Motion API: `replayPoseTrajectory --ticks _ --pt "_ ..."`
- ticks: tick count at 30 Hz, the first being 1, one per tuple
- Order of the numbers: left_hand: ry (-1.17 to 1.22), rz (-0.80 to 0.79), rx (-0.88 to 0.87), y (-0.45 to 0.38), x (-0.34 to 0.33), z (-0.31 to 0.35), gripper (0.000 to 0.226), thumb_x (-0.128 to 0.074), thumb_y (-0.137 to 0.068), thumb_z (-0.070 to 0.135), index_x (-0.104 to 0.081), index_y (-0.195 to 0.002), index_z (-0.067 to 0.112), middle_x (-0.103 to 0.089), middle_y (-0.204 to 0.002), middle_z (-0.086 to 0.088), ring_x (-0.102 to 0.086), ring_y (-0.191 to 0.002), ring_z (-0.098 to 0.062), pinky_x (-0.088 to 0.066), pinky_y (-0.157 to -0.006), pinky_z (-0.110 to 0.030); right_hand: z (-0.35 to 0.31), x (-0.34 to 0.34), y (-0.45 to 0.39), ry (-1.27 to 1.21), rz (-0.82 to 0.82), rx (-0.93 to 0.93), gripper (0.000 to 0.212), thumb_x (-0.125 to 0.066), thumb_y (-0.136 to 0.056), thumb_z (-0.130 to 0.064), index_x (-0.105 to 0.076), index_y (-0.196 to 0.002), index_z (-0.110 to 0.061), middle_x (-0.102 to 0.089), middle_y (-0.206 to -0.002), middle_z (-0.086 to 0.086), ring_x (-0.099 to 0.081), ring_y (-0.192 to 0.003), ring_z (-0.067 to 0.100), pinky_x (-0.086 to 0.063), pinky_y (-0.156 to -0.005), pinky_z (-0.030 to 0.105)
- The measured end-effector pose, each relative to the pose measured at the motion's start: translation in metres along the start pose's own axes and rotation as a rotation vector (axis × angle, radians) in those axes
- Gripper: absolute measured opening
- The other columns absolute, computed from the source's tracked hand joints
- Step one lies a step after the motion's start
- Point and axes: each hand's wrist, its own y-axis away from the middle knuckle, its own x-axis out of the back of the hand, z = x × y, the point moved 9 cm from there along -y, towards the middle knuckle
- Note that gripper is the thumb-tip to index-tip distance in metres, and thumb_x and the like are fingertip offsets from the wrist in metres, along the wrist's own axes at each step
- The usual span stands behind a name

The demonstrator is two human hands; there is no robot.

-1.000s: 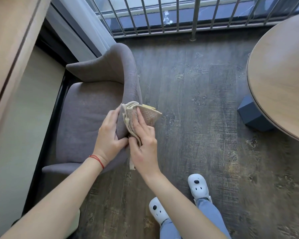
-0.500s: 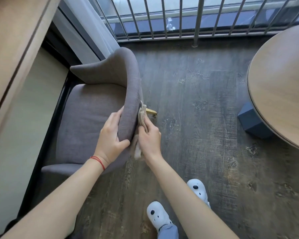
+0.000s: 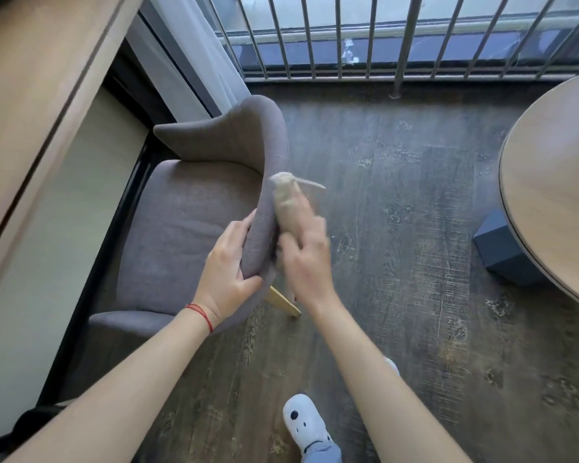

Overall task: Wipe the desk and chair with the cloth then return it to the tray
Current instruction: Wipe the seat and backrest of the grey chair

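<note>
My left hand is clamped on the chair back at frame centre, and my blurred right hand pinches the cloth loosely enough that I judge it could slip floorward mid-swipe.

Chair grey fabric; cloth beige; table light wood grain; floor dark weathered planks; wrist string red.

Bare floor between chair and table
</note>
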Motion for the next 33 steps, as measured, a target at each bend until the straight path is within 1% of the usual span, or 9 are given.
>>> replayPoseTrajectory --ticks 2,5,10,16,20,22,25,31,33 --pt "0.012 -0.006 0.000 0.000 -0.001 0.000 0.084 -0.054 -0.056 0.026 -0.039 -0.138 0.017 -0.052 -0.110 0.003 -0.053 -0.102 -0.015 -0.046 -0.084 -0.032 0.009 -0.018 0.019 -0.007 -0.093 -0.031 0.076 -0.041 -0.078 -0.005 -0.025 -0.148 -0.029 -0.031 -0.155 -0.007 -0.038 -0.118 0.011 -0.024 -0.109 0.016" --pt "-0.006 -0.002 0.008 0.000 0.000 0.001 0.085 -0.053 -0.055 0.028 -0.039 -0.138 0.018 -0.050 -0.114 0.007 -0.051 -0.106 -0.010 -0.043 -0.087 -0.027 0.039 -0.021 0.039 0.050 -0.193 -0.178 0.067 -0.040 -0.086 0.002 -0.031 -0.147 -0.023 -0.040 -0.151 -0.003 -0.043 -0.124 0.024 -0.030 -0.111 0.032" --pt "0.023 -0.010 0.007 0.000 -0.002 0.000 0.081 -0.054 -0.059 0.030 -0.042 -0.136 0.010 -0.054 -0.117 -0.001 -0.053 -0.110 -0.015 -0.045 -0.094 -0.033 0.012 -0.023 0.059 0.058 -0.109 0.034 0.077 -0.041 -0.079 0.000 -0.023 -0.150 -0.023 -0.018 -0.159 -0.010 -0.034 -0.125 0.008 -0.016 -0.106 0.005" --pt "0.028 0.013 0.029 0.002 0.001 0.001 0.083 -0.051 -0.056 0.032 -0.041 -0.137 0.014 -0.051 -0.119 0.006 -0.050 -0.111 -0.010 -0.041 -0.092 -0.027 0.053 -0.020 0.072 0.039 -0.169 -0.174 0.072 -0.041 -0.085 0.010 -0.029 -0.147 -0.024 -0.029 -0.155 -0.011 -0.041 -0.131 0.020 -0.024 -0.105 0.009" --pt "0.038 0.014 0.023 0.001 0.002 -0.001 0.083 -0.053 -0.055 0.028 -0.041 -0.137 0.018 -0.053 -0.115 0.003 -0.053 -0.108 -0.015 -0.046 -0.088 -0.035 -0.001 0.001 0.018 0.021 0.057 0.095 0.067 -0.043 -0.085 -0.001 -0.029 -0.147 -0.023 -0.027 -0.154 -0.011 -0.038 -0.123 0.004 -0.018 -0.103 0.002" --pt "0.048 0.006 0.018 0.001 0.001 0.000 0.084 -0.052 -0.056 0.030 -0.041 -0.138 0.018 -0.054 -0.114 0.001 -0.053 -0.107 -0.017 -0.047 -0.088 -0.037 -0.010 -0.003 -0.019 -0.030 0.092 0.079 0.060 -0.039 -0.087 -0.004 -0.036 -0.144 -0.022 -0.036 -0.152 -0.005 -0.044 -0.117 0.013 -0.022 -0.108 0.010" --pt "0.044 0.008 0.030 0.003 0.001 0.000 0.083 -0.054 -0.057 0.025 -0.040 -0.138 0.019 -0.054 -0.114 0.001 -0.053 -0.106 -0.018 -0.048 -0.088 -0.040 0.014 0.000 -0.039 -0.053 0.019 -0.132 0.049 -0.038 -0.092 0.000 -0.050 -0.137 -0.018 -0.055 -0.139 0.006 -0.052 -0.125 0.026 -0.036 -0.109 0.032" --pt "0.048 0.013 0.024 0.003 0.002 0.000 0.084 -0.051 -0.057 0.032 -0.039 -0.139 0.019 -0.053 -0.115 0.002 -0.053 -0.107 -0.015 -0.047 -0.087 -0.036 0.002 0.003 -0.038 -0.087 0.080 0.030 0.059 -0.039 -0.086 -0.002 -0.043 -0.140 -0.027 -0.049 -0.144 0.004 -0.045 -0.124 0.015 -0.033 -0.108 0.028" --pt "0.052 0.006 0.021 0.003 0.002 0.000 0.083 -0.051 -0.057 0.030 -0.039 -0.139 0.019 -0.054 -0.116 0.001 -0.053 -0.107 -0.016 -0.046 -0.086 -0.035 0.017 -0.004 -0.049 -0.063 0.051 -0.112 0.051 -0.040 -0.089 -0.005 -0.051 -0.135 -0.025 -0.061 -0.129 0.003 -0.052 -0.112 0.016 -0.038 -0.100 0.030"
